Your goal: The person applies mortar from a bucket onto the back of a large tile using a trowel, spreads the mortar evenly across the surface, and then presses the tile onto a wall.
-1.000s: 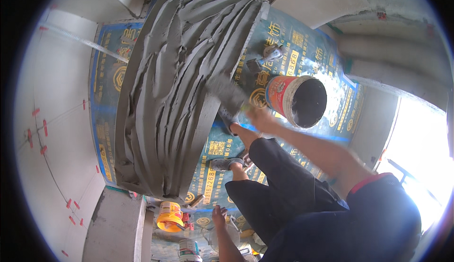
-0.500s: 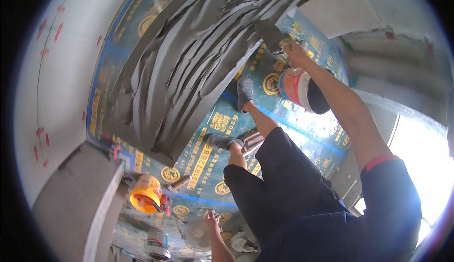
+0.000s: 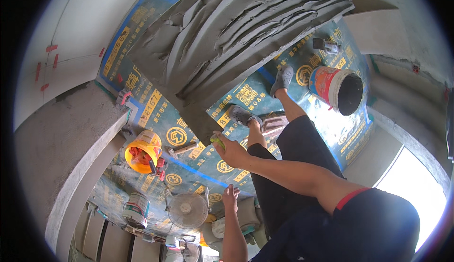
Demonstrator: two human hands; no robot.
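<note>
A flat trowel [image 3: 201,120] with a green handle is in my right hand [image 3: 232,152], whose fingers are wrapped round the handle. Its grey-smeared blade reaches over the near corner of a large slab [image 3: 208,96]. Thick grey mortar [image 3: 222,35] covers the slab in long, uneven ridges. My left hand [image 3: 231,196] hangs lower down, away from the slab, its fingers loosely apart and nothing seen in them.
Beside my feet stands a red-and-white bucket [image 3: 331,89], with a metal tool [image 3: 326,45] on the printed floor covering beyond it. Left lie a yellow bucket [image 3: 143,152] of red pieces and a mallet [image 3: 183,149]. A fan [image 3: 187,210] and white bucket [image 3: 136,210] stand nearer.
My right hand has swung with the trowel from the slab's far right edge to its near corner. The view has shifted, and the metal tool on the floor now shows clearly.
</note>
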